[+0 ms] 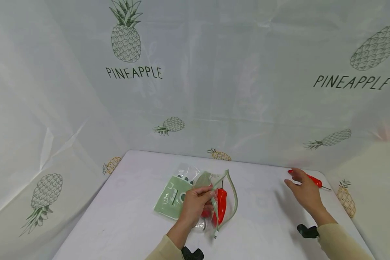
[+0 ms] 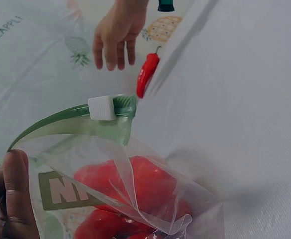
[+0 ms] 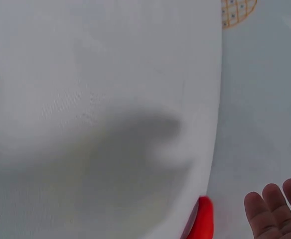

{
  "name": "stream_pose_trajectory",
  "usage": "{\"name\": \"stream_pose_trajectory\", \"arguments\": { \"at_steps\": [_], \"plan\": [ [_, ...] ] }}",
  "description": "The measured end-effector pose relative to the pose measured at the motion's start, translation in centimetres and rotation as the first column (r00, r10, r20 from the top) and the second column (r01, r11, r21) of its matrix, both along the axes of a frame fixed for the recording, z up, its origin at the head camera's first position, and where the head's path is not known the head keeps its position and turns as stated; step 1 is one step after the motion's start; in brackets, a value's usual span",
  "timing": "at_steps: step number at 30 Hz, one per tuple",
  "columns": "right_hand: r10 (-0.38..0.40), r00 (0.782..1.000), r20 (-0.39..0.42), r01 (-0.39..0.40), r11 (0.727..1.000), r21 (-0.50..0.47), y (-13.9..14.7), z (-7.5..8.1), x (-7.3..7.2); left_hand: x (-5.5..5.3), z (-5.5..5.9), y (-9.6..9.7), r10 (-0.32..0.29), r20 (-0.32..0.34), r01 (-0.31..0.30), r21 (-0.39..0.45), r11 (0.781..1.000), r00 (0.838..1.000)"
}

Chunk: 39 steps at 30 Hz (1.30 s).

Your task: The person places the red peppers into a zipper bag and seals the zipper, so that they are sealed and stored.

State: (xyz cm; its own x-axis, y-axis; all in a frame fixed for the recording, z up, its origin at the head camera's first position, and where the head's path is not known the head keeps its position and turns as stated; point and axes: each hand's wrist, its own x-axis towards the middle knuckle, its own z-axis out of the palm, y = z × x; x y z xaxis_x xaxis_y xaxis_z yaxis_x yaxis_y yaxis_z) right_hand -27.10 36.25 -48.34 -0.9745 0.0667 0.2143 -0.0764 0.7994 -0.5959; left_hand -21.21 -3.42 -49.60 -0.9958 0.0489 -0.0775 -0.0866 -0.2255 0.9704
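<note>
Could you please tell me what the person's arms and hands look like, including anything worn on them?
The left hand and right hand wear no gloves. The left sleeve and right sleeve are plain beige. A small black left wrist device and a matching right wrist device show beside the cuffs; no cables are visible.

The gripped clear, green-rimmed plastic bag (image 2: 113, 169) shows "NI". Beyond the grip, a whitish plastic sheet (image 1: 214, 90) reads "PINEAPPLE" (twice).
</note>
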Motion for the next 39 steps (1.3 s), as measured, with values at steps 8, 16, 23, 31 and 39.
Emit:
{"name": "stream_pose_trajectory", "arguments": {
  "at_steps": [8,16,23,31,39],
  "plan": [
    [-0.007,1.0,-0.017,0.008,0.997,0.075,3.6,-1.3,-1.0,-0.1,-0.1,0.2,0.009,0.004,-0.009,0.001,1.0,1.0],
    [-0.031,0.999,0.037,0.026,0.993,0.117,6.0,-2.0,-2.6,-0.3,-0.4,0.2,0.014,0.024,-0.014,-0.01,1.0,1.0],
    [-0.016,0.996,0.086,0.003,0.989,0.149,7.4,-2.7,-4.0,-0.4,-0.7,0.3,0.018,0.029,-0.017,-0.01,1.0,0.999],
    [-0.041,0.987,0.154,0.017,0.988,0.151,8.7,-3.4,-5.5,-0.3,-0.8,0.3,0.021,0.042,-0.019,-0.038,0.999,0.999],
    [-0.101,0.955,0.278,0.06,0.987,0.15,8.8,-3.9,-6.6,-0.5,-1.2,0.1,0.025,0.041,-0.023,-0.043,0.999,0.999]
  ]
}}
